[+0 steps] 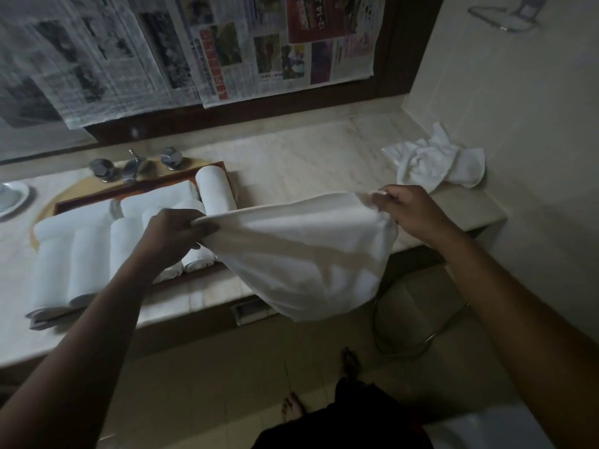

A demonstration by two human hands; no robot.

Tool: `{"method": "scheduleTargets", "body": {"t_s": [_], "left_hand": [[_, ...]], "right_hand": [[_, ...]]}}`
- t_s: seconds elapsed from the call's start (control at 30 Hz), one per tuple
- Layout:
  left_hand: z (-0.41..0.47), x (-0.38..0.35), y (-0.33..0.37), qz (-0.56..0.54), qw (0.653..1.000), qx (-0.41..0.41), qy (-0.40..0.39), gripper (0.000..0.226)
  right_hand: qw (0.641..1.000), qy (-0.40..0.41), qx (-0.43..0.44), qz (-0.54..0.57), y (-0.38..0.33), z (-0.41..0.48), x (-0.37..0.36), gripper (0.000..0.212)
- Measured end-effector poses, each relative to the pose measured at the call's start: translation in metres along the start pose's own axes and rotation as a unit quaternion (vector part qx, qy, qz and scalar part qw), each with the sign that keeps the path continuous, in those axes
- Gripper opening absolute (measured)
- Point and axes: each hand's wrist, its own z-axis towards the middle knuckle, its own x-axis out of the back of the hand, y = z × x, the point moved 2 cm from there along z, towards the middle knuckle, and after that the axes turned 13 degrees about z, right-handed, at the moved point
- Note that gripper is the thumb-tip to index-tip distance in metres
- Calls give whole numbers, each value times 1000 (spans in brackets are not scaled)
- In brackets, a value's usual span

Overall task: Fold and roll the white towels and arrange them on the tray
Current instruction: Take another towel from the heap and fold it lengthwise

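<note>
The pale marble counter (291,163) is running across the view from nine o'clock to three o'clock, and sheets of newspaper (227,50) are hanging over the wall above it, from ten to twelve o'clock.

An open white towel (301,254) is hanging in the air at the centre, in front of the counter's near edge. Its top edge is being pulled taut between the two hands, and its body is sagging down toward six o'clock.

The wooden tray (129,187) is sitting on the counter at nine o'clock from the held towel. Rolled towels (87,254) are lying in it side by side in rows, and one more roll (215,189) is lying at the tray's far right end, at about eleven o'clock from the towel's middle.

A crumpled heap of white towels (437,160) is lying on the counter at two o'clock, against the side wall and well apart from the tray.

The left hand (175,234) is gripping the left corner of the towel's top edge, with its fingers curled round the cloth. The right hand (408,210) is pinching the right corner in bunched fingertips.

Chrome taps (133,168) are standing just behind the tray at ten o'clock, and a small dish (11,197) is sitting at the frame's nine o'clock edge.
</note>
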Motion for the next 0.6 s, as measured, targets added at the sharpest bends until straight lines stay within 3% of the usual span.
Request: {"method": "scheduleTargets", "body": {"t_s": [0.13,0.2,0.27,0.33,0.37,0.43,0.47,0.53,0.6], "left_hand": [[3,-9,4,49,995,1,85,5],[-2,-14,22,77,986,-10,145,32],[-14,-32,53,29,994,-50,92,58],[-33,-62,93,-57,993,-87,-61,75],[-42,-76,109,-85,987,-92,-99,75],[-43,-91,128,-176,980,-77,-56,46],[-40,-91,133,-242,968,-56,-24,29],[-32,-81,136,-333,943,-18,-12,18],[-32,-69,137,-361,931,-12,-48,20]], "right_hand": [[995,28,-34,84,-9,-4,-1,39],[984,53,-67,156,-25,-7,-15,30],[969,55,-88,224,-48,-10,-38,20],[973,7,-63,220,-73,-16,-67,14],[985,-26,-30,169,-86,-20,-82,14],[991,-98,42,75,-110,-27,-101,15],[990,-111,66,57,-120,-29,-99,15],[988,-95,112,53,-126,-28,-80,16],[992,-97,83,-1,-107,-25,-57,45]]}}
